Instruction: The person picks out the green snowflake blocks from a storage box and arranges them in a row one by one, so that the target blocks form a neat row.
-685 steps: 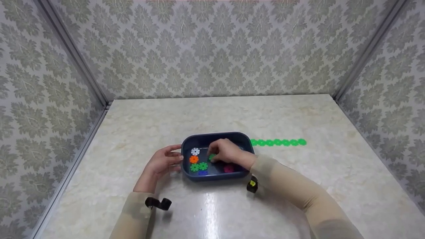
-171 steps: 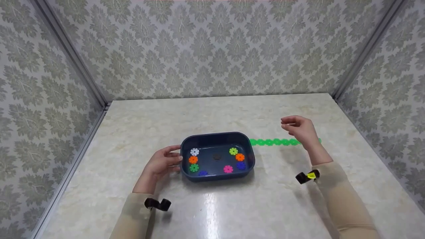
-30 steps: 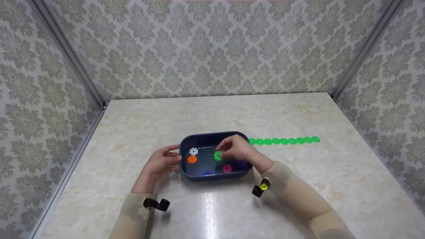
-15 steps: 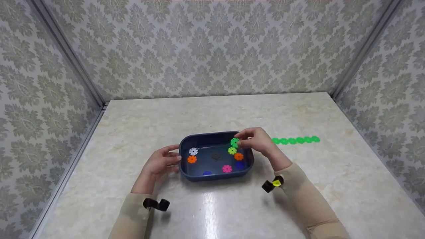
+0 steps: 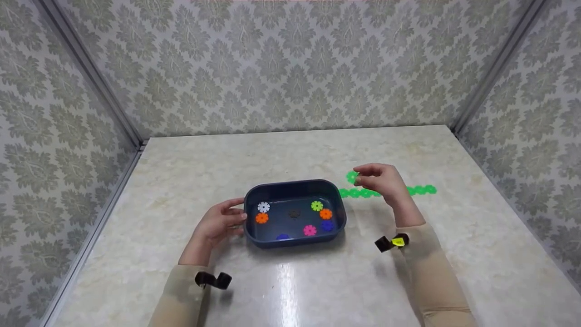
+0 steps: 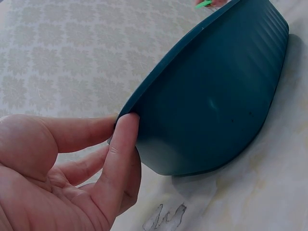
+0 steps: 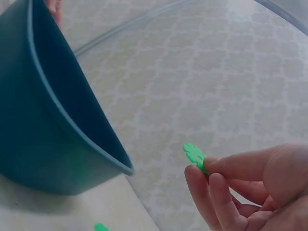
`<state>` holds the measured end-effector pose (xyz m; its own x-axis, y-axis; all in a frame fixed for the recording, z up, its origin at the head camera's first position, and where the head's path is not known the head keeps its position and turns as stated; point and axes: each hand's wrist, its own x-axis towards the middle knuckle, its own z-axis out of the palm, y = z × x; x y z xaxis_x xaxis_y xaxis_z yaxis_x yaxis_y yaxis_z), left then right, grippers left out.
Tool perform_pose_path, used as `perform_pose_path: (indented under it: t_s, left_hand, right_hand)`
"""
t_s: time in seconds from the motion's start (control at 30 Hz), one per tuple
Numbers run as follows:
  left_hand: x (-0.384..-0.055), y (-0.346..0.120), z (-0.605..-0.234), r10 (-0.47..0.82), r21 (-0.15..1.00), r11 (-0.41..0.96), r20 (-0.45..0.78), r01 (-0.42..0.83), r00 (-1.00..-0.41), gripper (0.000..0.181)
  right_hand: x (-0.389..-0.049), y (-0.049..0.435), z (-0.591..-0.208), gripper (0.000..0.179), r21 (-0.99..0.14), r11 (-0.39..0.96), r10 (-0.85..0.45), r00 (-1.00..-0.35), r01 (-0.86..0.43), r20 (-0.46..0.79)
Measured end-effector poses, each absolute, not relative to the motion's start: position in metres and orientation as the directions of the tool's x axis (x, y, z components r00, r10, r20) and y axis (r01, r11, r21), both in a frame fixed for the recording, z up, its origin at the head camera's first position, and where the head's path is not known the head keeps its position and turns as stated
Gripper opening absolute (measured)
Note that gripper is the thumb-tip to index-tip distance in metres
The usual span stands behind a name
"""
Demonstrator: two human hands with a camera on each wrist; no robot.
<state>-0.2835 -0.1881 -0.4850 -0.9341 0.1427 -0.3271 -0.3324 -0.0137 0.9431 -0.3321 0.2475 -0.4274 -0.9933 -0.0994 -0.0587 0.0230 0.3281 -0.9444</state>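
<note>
My right hand (image 5: 383, 181) pinches a green snowflake building disc (image 5: 352, 176) between thumb and fingertips, raised above the table just right of the bin. In the right wrist view the disc (image 7: 194, 155) is tilted, its lower edge between the fingers. Beneath the hand a row of green snowflake discs (image 5: 424, 189) lies on the table, partly hidden by the hand. My left hand (image 5: 220, 222) rests its fingertips against the left side of the dark blue bin (image 5: 295, 242); in the left wrist view the fingertips (image 6: 127, 120) touch near its rim.
Inside the bin lie a white disc (image 5: 263, 207), an orange disc (image 5: 262, 218), a yellow-green disc (image 5: 317, 205), a pink disc (image 5: 309, 230), a brown disc (image 5: 294, 213) and several others. Patterned walls (image 5: 290, 68) enclose the marbled table (image 5: 209, 159) at the back and sides.
My right hand has lifted a green disc out of the bin and carried it rightward over the row. The row has grown longer since the oldest frame. My left hand stays at the bin.
</note>
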Motion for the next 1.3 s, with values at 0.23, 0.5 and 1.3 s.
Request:
perform_pose_path:
  t_s: [0.23,0.5,1.3]
  left_hand:
    - [-0.282,-0.189,-0.485,0.147,0.942,-0.009,-0.331,-0.336,-0.932,0.061]
    - [-0.282,-0.189,-0.485,0.141,0.939,-0.013,-0.339,-0.344,-0.93,0.062]
    - [-0.284,-0.189,-0.485,0.149,0.944,-0.014,-0.324,-0.329,-0.934,0.061]
  right_hand:
    - [-0.33,0.28,-0.42,0.045,-0.966,0.249,-0.012,-0.998,0.062,-0.067]
    - [-0.33,0.317,-0.421,0.049,-0.988,0.133,0.118,-0.991,0.078,-0.063]
    - [-0.33,0.403,-0.458,0.035,-0.918,-0.369,0.514,-0.791,0.146,-0.332]
